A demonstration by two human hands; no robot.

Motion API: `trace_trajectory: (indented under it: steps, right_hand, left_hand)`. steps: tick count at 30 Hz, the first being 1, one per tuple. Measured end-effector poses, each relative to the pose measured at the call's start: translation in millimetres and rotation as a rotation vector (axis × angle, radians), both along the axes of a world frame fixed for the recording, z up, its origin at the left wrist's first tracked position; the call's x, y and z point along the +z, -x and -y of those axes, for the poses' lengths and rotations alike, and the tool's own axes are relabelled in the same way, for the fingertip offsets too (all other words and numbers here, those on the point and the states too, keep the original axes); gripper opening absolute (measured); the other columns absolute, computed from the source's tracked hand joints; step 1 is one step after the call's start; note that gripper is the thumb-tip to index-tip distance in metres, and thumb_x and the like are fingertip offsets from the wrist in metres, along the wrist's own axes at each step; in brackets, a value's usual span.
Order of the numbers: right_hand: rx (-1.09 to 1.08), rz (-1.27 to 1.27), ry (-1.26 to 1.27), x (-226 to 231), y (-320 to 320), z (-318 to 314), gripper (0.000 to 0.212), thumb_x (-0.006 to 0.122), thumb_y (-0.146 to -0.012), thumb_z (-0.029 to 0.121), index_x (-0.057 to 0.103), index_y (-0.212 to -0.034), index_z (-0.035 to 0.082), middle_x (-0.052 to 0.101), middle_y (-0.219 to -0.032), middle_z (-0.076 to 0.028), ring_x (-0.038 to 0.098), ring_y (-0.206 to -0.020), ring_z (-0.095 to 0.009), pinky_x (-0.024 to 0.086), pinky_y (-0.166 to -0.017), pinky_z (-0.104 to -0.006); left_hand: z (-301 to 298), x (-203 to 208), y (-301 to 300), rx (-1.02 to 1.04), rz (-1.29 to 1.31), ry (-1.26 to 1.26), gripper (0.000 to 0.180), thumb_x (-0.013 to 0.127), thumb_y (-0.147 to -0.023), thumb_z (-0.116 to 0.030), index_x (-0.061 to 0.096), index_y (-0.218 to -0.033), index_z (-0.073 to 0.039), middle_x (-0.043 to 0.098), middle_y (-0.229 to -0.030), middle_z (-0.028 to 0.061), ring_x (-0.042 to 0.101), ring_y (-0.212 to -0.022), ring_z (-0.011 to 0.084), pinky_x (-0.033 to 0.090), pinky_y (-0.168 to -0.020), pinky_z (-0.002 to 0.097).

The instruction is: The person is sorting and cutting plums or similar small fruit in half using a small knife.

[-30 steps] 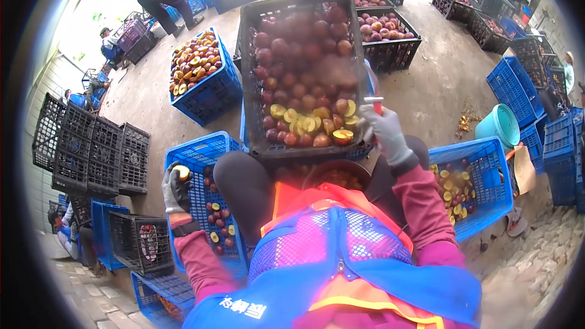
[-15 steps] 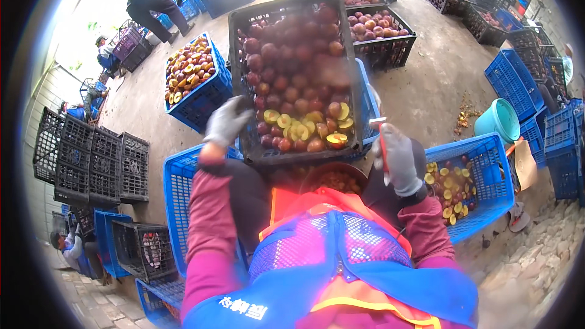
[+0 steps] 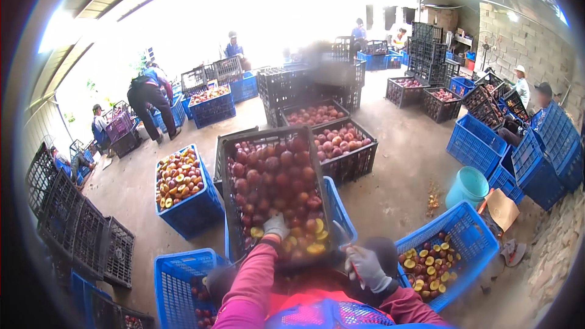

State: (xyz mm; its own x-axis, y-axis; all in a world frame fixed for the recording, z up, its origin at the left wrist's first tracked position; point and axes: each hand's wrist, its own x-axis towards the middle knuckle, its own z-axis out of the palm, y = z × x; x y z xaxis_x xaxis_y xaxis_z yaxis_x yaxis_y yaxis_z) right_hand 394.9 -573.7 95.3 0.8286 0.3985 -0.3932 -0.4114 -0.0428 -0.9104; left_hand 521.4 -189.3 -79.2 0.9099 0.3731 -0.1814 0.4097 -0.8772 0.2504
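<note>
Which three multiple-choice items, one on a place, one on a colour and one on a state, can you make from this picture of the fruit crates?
1. Where does the left hand rest?
A. on the fruit in the black crate straight ahead
B. on the teal bucket
C. on the stacked empty crates

2. What colour is the crate of halved fruit at the person's right?
A. black
B. blue
C. purple

3. What is the state of the right hand?
A. open and flat on the floor
B. closed around a small red-handled tool
C. holding a whole fruit

Answers:
1 A, the gloved fingers lie on the red fruit near the crate's near edge.
2 B, its mesh walls are blue, with cut yellow halves inside.
3 B, the gloved fingers curl around a thin red handle; the tool's tip is too small to make out.
</note>
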Motion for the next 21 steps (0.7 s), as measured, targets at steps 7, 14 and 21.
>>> trace_trajectory:
  steps: [7, 14, 21]
  right_hand:
    - [0.041, 0.024, -0.053, -4.9, 2.1, -30.0, 0.036, 0.063, -0.113, 0.039, 0.071, -0.131, 0.009, 0.064, -0.073, 0.001, 0.055, -0.048, -0.007, 0.042, -0.043, -0.0239]
    - [0.12, 0.367, 0.052, 12.6, -26.9, -58.3, 0.035, 0.058, -0.115, 0.035, 0.07, -0.133, 0.007, 0.061, -0.075, 0.004, 0.052, -0.053, -0.004, 0.043, -0.046, -0.0226]
    - [-0.004, 0.375, -0.222, -2.9, -37.7, -137.8, 0.036, 0.046, -0.119, 0.028, 0.066, -0.137, 0.004, 0.063, -0.073, 0.0, 0.053, -0.046, -0.007, 0.041, -0.04, -0.0235]
  left_hand:
    - [-28.1, -2.1, -3.8, -0.067, -0.056, -0.007, 0.077, 0.077, -0.087, -0.043, 0.055, -0.153, -0.011, 0.062, -0.149, 0.024, 0.067, -0.13, 0.0413, 0.054, -0.11, 0.052]
    - [-45.2, 25.3, 40.0, -0.008, 0.352, 0.485, 0.066, 0.071, -0.096, -0.043, 0.055, -0.151, -0.01, 0.067, -0.14, 0.0203, 0.069, -0.121, 0.0363, 0.056, -0.102, 0.0462]
    - [-24.9, 98.2, 145.0, -0.001, 0.641, 1.938, 0.044, 0.059, -0.113, -0.04, 0.064, -0.141, -0.007, 0.075, -0.122, 0.0099, 0.074, -0.101, 0.0264, 0.061, -0.086, 0.0398]
